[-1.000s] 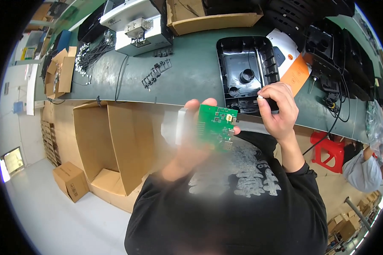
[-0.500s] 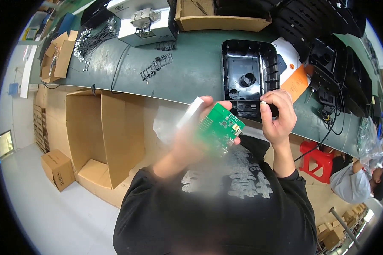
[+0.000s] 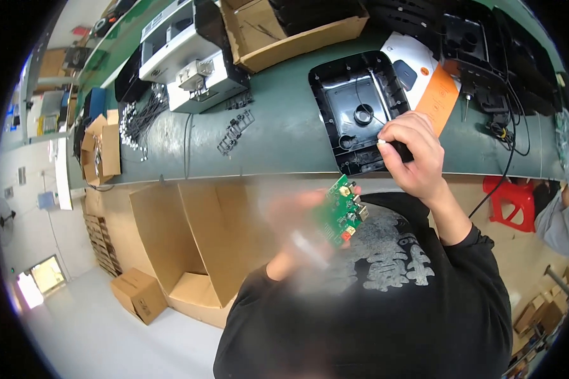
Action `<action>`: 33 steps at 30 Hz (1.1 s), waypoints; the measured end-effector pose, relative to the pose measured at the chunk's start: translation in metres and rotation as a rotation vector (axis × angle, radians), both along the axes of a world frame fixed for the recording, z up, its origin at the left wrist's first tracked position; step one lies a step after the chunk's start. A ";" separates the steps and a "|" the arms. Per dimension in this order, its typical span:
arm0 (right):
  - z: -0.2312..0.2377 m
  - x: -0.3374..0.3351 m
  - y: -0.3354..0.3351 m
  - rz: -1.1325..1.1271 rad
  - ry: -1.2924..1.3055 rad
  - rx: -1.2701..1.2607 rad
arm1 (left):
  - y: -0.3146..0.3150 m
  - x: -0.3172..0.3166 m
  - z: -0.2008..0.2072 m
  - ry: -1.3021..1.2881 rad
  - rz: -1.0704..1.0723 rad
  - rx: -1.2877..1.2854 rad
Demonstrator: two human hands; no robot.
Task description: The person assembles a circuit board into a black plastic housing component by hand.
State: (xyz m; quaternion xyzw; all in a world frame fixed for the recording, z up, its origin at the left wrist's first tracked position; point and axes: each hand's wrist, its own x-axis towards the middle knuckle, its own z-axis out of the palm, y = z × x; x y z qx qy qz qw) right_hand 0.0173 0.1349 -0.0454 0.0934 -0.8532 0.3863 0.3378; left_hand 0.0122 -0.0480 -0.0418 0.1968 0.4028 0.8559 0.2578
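My left hand (image 3: 291, 218), blurred, is closed on a green circuit board (image 3: 342, 213) in front of the table edge. Metal and coloured connectors stand along the board's right side. A smeared white shape (image 3: 311, 250) shows by the left palm; its kind is unclear. My right hand (image 3: 417, 158) pinches a small white plug (image 3: 381, 142) between thumb and forefinger, over the lower right corner of an open black plastic housing (image 3: 325, 104). A thin dark wire (image 3: 362, 95) runs inside the housing towards that plug. The housing has a round collar in its floor.
Loose small black parts (image 3: 235, 132) lie left of the housing. Behind stand a white device (image 3: 202, 82) and an open cardboard box (image 3: 297, 50). An orange sheet (image 3: 441, 101) and black casings (image 3: 464, 38) are at right. A large carton (image 3: 199, 246) stands below the table edge.
The circuit board has turned and come down nearer my body, its connector side now more visible. The right hand still pinches the plug, now over the housing's corner. The view has shifted.
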 end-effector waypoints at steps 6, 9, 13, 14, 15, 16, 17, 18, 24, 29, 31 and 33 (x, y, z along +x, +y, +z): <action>0.001 0.001 -0.001 0.012 0.002 0.028 | -0.005 0.000 0.001 0.088 0.013 -0.063; 0.000 0.002 -0.001 0.003 -0.003 0.039 | -0.007 -0.002 0.001 0.132 0.041 -0.093; 0.000 0.003 -0.002 -0.001 -0.011 0.023 | -0.005 -0.002 -0.001 0.189 0.081 -0.128; 0.000 0.003 -0.002 -0.005 -0.016 0.000 | -0.004 -0.003 -0.002 0.203 0.092 -0.136; 0.000 0.003 -0.002 -0.003 -0.015 0.003 | -0.004 -0.003 -0.002 0.217 0.103 -0.143; 0.000 0.003 -0.002 -0.004 0.002 -0.001 | -0.002 -0.003 -0.003 0.232 0.114 -0.150; 0.000 0.003 -0.001 -0.005 0.019 -0.004 | -0.003 -0.003 -0.002 0.247 0.125 -0.156; 0.000 0.003 -0.001 -0.004 0.021 -0.001 | -0.009 -0.002 -0.001 0.262 0.135 -0.162; 0.002 0.004 -0.002 0.022 0.023 -0.048 | -0.014 -0.002 0.000 0.338 0.188 -0.198; 0.008 0.007 -0.004 0.012 -0.049 -0.151 | -0.008 -0.004 0.006 0.175 0.171 -0.204; 0.014 0.007 -0.005 0.027 -0.063 -0.177 | -0.007 -0.005 0.009 0.198 0.154 -0.239; 0.017 0.006 -0.006 0.035 -0.075 -0.202 | -0.006 -0.006 0.010 0.219 0.144 -0.253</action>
